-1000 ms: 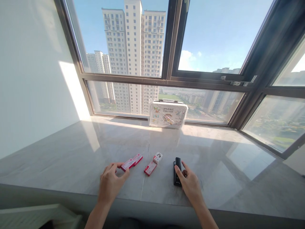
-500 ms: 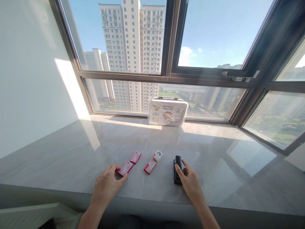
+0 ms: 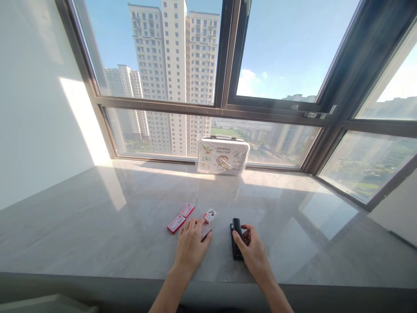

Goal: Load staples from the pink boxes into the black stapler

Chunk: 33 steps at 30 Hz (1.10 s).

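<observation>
My right hand (image 3: 256, 253) has its thumb and fingers around a black stapler (image 3: 236, 225) that lies lengthwise on the counter. My left hand (image 3: 189, 247) reaches over a small red staple box (image 3: 206, 231), its thumb at the right side and its fingers at the left; the hand covers much of the box. Touching the far end of that box is a white-and-red staple box (image 3: 210, 215) with a dark picture on top. Left of my fingers, two pink-and-white boxes lie end to end, a nearer box (image 3: 176, 224) and a farther box (image 3: 187, 210).
The grey marble-patterned counter (image 3: 130, 243) runs up to a large window with dark frames (image 3: 156, 105). A white case (image 3: 223, 157) in clear plastic wrap stands against the glass. A white wall (image 3: 35, 130) bounds the left side.
My left hand has left the nearer pink-and-white box and moved right to the red staple box. My right hand stays on the stapler. The view has shifted slightly.
</observation>
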### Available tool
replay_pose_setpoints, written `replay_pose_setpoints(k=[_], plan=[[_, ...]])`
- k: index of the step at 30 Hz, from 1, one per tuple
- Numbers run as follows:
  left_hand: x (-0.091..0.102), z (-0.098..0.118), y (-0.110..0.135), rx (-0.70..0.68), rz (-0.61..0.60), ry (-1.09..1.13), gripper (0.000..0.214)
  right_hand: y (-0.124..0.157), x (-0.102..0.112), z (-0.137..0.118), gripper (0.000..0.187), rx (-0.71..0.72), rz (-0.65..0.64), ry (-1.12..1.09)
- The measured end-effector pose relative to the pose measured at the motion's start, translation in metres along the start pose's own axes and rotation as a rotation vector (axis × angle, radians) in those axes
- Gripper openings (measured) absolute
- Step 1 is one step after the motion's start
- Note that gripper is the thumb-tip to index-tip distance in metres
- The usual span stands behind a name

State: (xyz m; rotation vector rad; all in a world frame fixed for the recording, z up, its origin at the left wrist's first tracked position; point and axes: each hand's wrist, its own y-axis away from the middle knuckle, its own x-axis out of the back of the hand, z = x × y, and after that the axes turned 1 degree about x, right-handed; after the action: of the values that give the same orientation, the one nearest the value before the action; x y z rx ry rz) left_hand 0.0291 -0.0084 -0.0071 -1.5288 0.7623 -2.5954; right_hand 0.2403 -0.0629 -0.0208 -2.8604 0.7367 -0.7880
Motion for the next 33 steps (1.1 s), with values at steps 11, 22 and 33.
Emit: replay_pose_setpoints(k=[11,22,33], plan=[[0.014,-0.002,0.01,-0.206,-0.233,0.193,0.04,-0.014,0.029,-0.018,0.035,0.264,-0.201,0.238],[0.032,-0.006,0.023,-0.271,-0.337,0.323,0.045,-0.01,-0.053,-0.074,0.021,0.174,-0.085,-0.16],[0.032,-0.004,0.027,-0.165,-0.327,0.3,0.041,-0.015,0.037,0.016,0.059,-0.304,0.066,-0.667]])
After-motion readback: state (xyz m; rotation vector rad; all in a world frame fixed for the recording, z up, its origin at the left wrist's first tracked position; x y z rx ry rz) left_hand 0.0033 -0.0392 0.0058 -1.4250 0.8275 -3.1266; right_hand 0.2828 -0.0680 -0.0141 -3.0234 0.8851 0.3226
